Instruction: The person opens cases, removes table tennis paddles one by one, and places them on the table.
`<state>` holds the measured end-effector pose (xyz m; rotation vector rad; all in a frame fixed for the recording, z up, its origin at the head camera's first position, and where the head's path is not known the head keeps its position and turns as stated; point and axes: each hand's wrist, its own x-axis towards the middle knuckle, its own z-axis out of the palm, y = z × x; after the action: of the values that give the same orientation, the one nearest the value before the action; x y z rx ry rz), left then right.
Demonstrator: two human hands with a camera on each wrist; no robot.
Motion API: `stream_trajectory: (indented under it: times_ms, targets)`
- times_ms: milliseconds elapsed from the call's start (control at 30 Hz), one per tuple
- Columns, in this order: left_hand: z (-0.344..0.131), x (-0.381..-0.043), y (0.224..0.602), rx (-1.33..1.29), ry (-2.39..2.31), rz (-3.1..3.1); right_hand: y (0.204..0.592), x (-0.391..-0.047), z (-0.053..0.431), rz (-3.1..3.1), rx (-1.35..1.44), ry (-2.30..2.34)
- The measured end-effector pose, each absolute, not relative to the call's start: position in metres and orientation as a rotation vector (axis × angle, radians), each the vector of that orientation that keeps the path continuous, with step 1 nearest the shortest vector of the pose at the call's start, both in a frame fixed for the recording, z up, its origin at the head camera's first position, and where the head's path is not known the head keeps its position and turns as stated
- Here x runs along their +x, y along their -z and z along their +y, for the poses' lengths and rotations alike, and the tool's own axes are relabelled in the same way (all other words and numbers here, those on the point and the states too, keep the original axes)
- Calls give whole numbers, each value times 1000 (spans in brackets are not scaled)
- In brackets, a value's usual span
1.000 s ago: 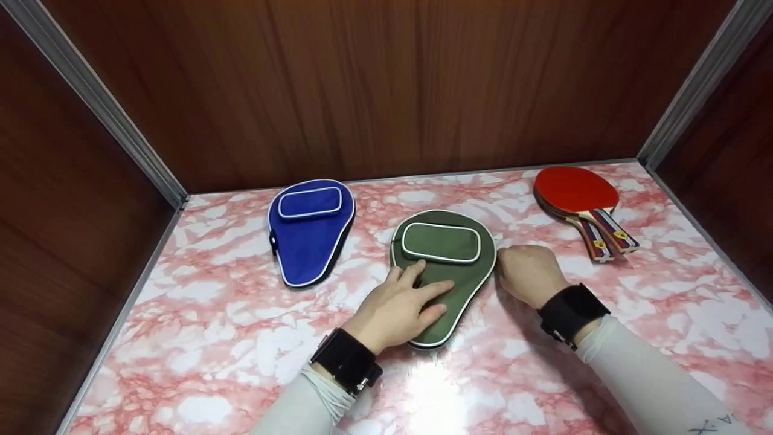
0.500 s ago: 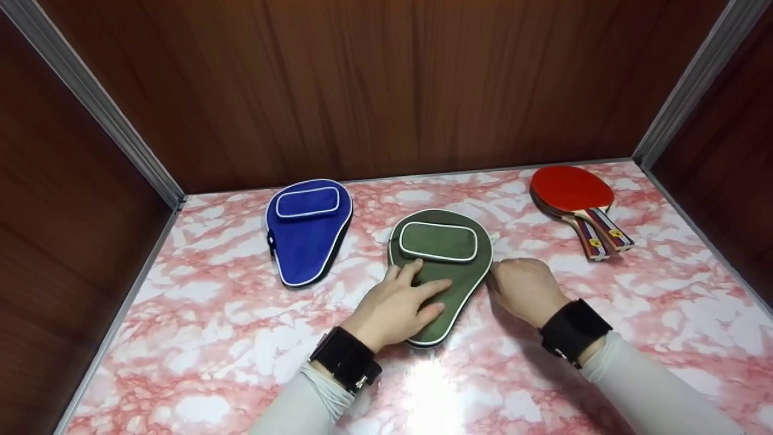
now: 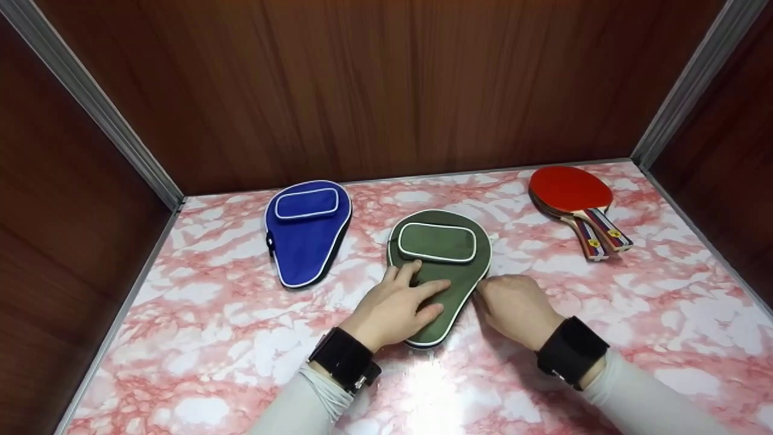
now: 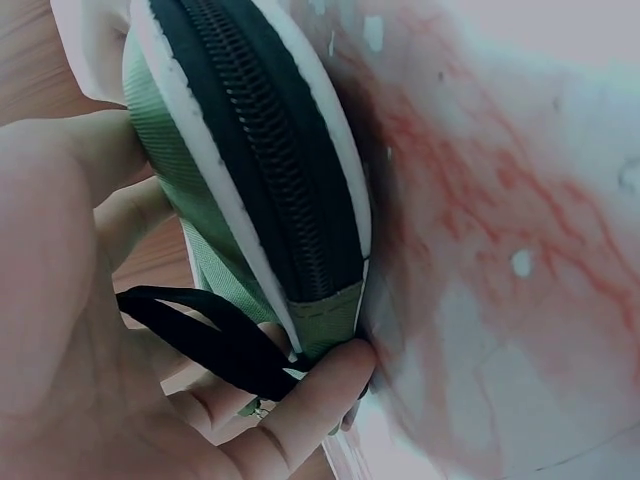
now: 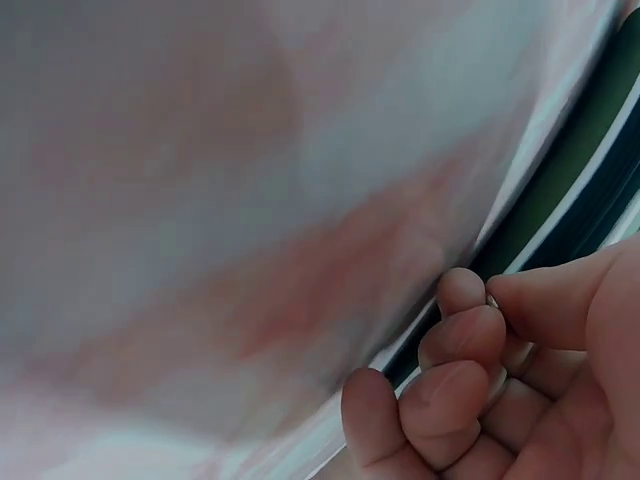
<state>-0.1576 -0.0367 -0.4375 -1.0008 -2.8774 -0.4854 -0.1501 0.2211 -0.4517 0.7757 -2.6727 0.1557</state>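
A green table tennis bat case with white piping and a raised pocket lies flat on the table, narrow end toward me. My left hand rests on its left part, fingers spread. In the left wrist view, a black loop strap lies by that hand's fingers, and the zip on this side is closed. My right hand is at the case's right edge. Its thumb and index finger pinch a small zipper pull, mostly hidden by the fingertips.
A blue bat case lies to the left at the back. Two table tennis bats lie overlapped at the back right, the upper one with a red face. Wooden panels enclose the marble-patterned table at the back and sides.
My right hand has slid along the green case's right edge toward me, down to where the case narrows. The left hand has stayed on the case.
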Motion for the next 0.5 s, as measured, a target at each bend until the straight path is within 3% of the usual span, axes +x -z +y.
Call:
stream_trajectory:
  times_ms: [500]
  targets:
    - [-34, -155, 440, -991, 468, -2843, 451, -130, 204, -2690, 906, -98]
